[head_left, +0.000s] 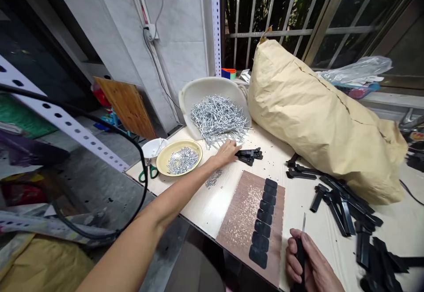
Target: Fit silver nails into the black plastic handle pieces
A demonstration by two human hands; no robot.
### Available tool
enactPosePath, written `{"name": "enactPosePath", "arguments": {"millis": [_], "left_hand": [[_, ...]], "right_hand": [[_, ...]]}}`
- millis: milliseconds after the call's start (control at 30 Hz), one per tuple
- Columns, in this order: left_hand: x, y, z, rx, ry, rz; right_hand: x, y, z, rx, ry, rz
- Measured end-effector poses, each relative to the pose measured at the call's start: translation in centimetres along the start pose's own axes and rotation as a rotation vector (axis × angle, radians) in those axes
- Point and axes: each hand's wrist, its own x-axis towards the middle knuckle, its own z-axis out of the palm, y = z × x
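My left hand (228, 151) reaches across the table to the lower edge of a heap of thin metal pins (218, 115). These spill from a tipped whitish basin (190, 95). Just right of its fingers lies a small pile of black plastic pieces (250, 155). The fingers bend downward and their tips are hidden, so a grip there cannot be made out. In the lower right, my right hand (308, 261) is closed around the black handle of a screwdriver (300, 254), its thin shaft pointing up and away. Left of it, a column of black rounded pads (262, 228) lies on a brown board (236, 221).
A yellow bowl (161, 161) of small metal parts stands at left, beside a white bowl (153, 147) and green-handled scissors (149, 173). Loose metal bits (213, 179) lie nearby. A big paper sack (318, 115) fills the back right, with long black plastic parts (341, 208) before it.
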Motion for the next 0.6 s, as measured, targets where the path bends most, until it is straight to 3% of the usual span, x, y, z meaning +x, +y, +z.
{"name": "enactPosePath", "arguments": {"millis": [133,233,367,600], "left_hand": [[-3.7,-0.3,-0.8,-0.138,0.102,-0.027],[-8.5,-0.6,-0.4,-0.207,0.044,0.032],[-13.2,-0.6,1.1,-0.228,0.041,0.085],[-13.8,0.1,2.9,-0.165,0.106,0.161]], "right_hand": [[-1.0,-0.9,-0.4,-0.189,0.103,-0.164],[-1.4,-1.5,-1.1,-0.449,0.169,-0.288],[-1.4,-2.0,-1.0,-0.714,0.137,-0.438],[-2.1,-1.6,1.9,-0.903,0.053,-0.653]]}}
